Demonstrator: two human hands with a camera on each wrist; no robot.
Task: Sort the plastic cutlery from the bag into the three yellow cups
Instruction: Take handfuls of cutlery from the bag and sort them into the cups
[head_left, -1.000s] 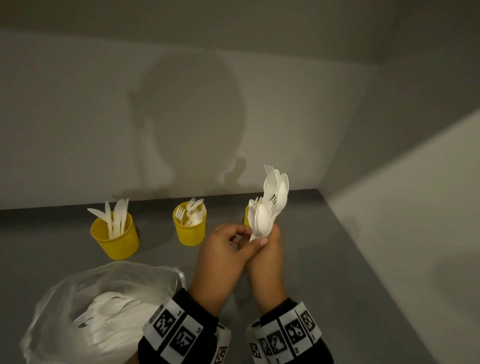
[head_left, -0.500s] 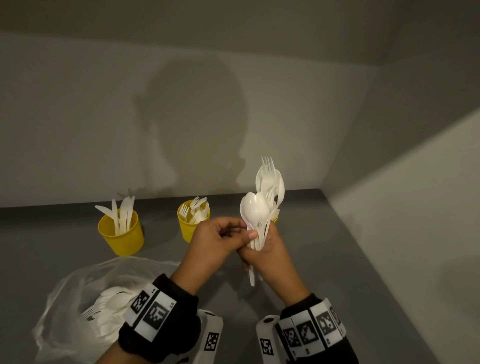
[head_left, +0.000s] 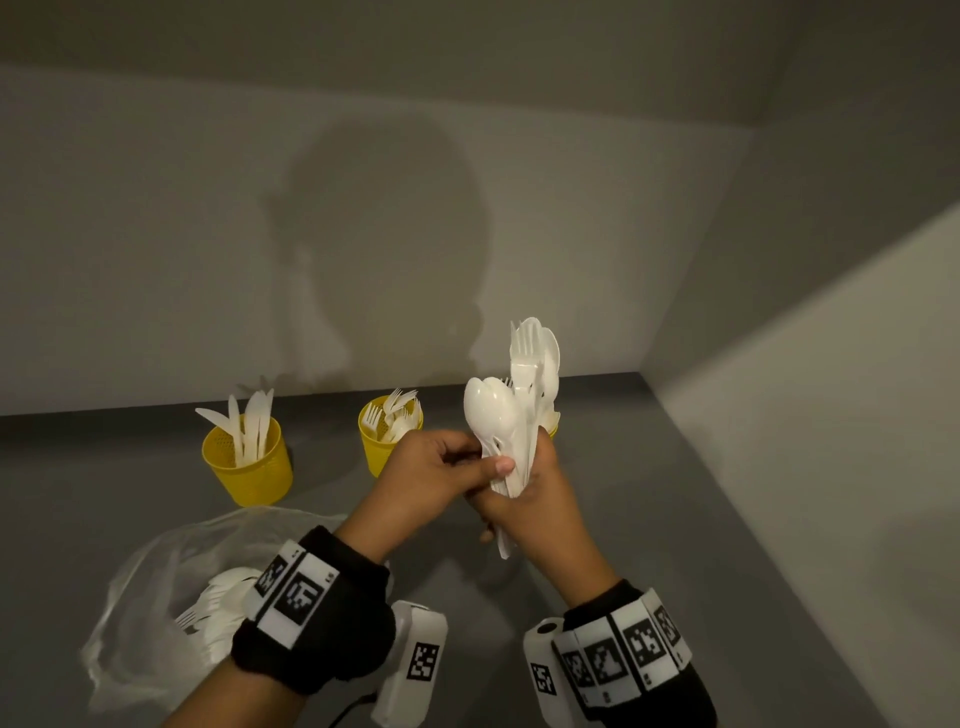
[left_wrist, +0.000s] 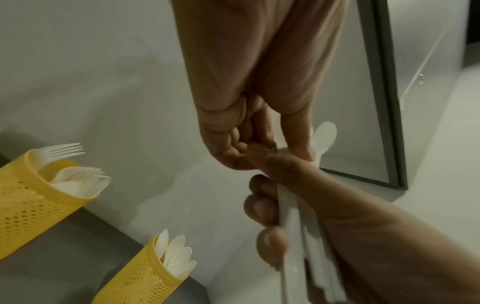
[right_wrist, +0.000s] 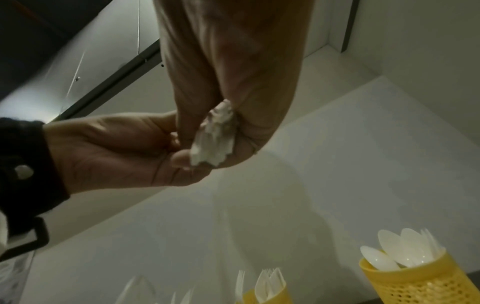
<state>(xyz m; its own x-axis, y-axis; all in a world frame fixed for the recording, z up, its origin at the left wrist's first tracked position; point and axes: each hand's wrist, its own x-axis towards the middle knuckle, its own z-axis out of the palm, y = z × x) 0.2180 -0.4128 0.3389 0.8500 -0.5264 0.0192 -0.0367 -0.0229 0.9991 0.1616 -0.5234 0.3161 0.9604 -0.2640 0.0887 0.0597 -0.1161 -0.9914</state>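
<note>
White glossy plastic cutlery bundle (head_left: 519, 415), thin moulded spoons and forks, stands upright in the right hand (head_left: 535, 499); right grip wrapped round the handles, bowls and tines fanned above the fist, handle ends poking out below. Left hand (head_left: 431, 478) meets it from the left, grip narrow, thumb and curled fingers pinching the stem of the front spoon (head_left: 488, 410), a smooth oval bowl facing the camera. Right wrist view: squared handle tips (right_wrist: 211, 142) jut from the closed fist, left palm just beside. Left wrist view: right fingers (left_wrist: 262, 209) curled over flat white handles. Three yellow cups, round, tapered, perforated mesh walls, matte plastic, stand in a row near the back wall: left cup (head_left: 247, 460) with knives, middle cup (head_left: 382, 447) with forks, right cup (left_wrist: 145, 277) with spoons, mostly hidden behind the bundle in the head view. Clear crinkly bag (head_left: 150, 597), thin film, lies on the worktop near the left forearm, more white cutlery inside. Both wrists carry black bands with white blocks of black square markers (head_left: 296, 592). Worktop (head_left: 675, 545) grey, smooth, matte. Walls plain off-white, a corner at the right; a large soft head-shaped shadow (head_left: 384, 249) on the back wall. Lighting dim, wrist views slightly blurred.
</note>
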